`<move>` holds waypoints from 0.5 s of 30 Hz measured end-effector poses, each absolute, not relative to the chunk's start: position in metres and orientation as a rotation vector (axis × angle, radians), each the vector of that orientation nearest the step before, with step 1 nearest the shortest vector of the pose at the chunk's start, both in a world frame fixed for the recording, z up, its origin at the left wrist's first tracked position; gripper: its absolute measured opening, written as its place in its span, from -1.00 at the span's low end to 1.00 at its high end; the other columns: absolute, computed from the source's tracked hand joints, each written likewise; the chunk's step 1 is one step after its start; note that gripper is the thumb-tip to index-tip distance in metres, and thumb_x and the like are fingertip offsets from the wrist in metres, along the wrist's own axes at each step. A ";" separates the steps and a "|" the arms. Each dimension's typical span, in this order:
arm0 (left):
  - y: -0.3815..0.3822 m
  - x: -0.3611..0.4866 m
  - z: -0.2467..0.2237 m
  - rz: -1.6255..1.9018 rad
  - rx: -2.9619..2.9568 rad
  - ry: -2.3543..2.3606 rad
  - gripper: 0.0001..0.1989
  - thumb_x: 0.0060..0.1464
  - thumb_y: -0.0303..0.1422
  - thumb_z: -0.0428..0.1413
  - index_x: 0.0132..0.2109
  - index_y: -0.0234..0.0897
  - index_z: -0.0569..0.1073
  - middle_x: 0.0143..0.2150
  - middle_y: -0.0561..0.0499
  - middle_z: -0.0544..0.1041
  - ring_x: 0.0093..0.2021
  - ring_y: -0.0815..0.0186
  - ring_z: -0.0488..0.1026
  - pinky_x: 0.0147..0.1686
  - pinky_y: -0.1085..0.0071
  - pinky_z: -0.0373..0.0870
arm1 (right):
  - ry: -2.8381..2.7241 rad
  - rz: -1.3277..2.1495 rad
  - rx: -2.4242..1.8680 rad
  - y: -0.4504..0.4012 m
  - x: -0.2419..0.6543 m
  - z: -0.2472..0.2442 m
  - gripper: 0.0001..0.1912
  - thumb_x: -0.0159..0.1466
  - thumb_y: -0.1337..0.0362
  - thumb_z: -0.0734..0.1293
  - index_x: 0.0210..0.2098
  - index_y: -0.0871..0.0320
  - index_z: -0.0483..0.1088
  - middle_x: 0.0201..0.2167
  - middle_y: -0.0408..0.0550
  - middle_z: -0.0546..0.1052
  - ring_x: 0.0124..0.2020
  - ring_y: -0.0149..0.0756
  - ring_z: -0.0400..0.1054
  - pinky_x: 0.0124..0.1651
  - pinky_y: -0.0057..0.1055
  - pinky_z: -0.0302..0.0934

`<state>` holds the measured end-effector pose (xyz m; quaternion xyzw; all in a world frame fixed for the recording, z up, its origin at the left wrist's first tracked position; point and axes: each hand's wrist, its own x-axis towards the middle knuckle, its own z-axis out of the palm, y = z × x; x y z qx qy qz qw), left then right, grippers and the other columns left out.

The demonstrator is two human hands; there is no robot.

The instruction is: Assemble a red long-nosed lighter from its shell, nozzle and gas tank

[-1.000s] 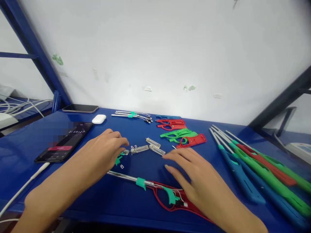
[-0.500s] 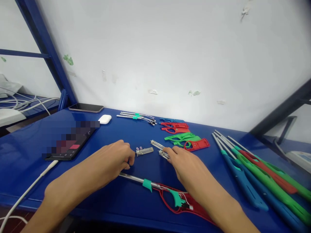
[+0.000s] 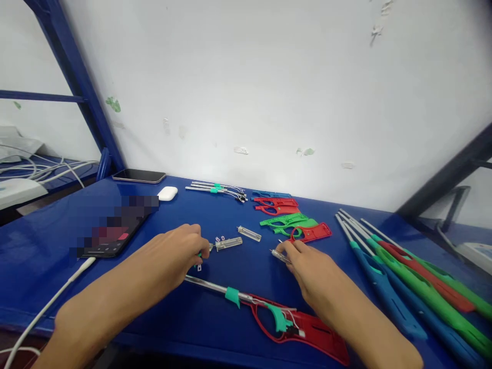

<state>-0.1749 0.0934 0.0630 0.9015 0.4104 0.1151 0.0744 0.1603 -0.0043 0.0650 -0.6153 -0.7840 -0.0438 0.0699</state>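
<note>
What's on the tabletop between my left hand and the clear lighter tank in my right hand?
In the head view, there's another clear lighter tank with two small pink clips beside it, then a second tank set farther back.

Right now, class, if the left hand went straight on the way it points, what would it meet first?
Past the small clear piece right by the left hand, probably the clear tube lying on the blue table; the hand's height is unclear, so it might pass over.
</note>
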 end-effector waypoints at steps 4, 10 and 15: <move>0.093 -0.178 0.068 0.266 2.649 1.118 -0.64 0.15 -0.61 0.09 -0.08 -0.03 0.55 -0.05 0.09 0.52 -0.16 0.29 0.50 -0.16 0.43 0.33 | -2.324 -0.013 -1.912 0.004 0.166 0.064 -0.56 0.52 0.51 0.14 0.26 0.13 0.43 0.18 0.15 0.57 0.17 -0.08 0.54 0.20 -0.17 0.41; 0.089 -0.172 0.075 0.274 2.593 1.110 -0.65 0.15 -0.65 -0.03 -0.16 -0.09 0.48 -0.11 0.09 0.48 -0.22 0.32 0.47 -0.24 0.42 0.31 | -2.327 0.151 -1.938 0.009 0.163 0.071 -0.63 0.51 0.48 0.14 0.15 0.06 0.44 0.02 0.06 0.57 -0.01 -0.13 0.57 0.01 -0.27 0.37; 0.089 -0.173 0.071 0.307 2.638 1.130 -0.70 0.16 -0.61 0.01 -0.22 -0.09 0.50 -0.15 0.07 0.52 -0.13 0.23 0.49 -0.14 0.39 0.35 | -2.309 0.233 -1.949 0.009 0.163 0.074 -0.64 0.48 0.49 0.16 0.10 0.02 0.42 -0.04 -0.01 0.56 -0.08 -0.16 0.55 -0.04 -0.29 0.32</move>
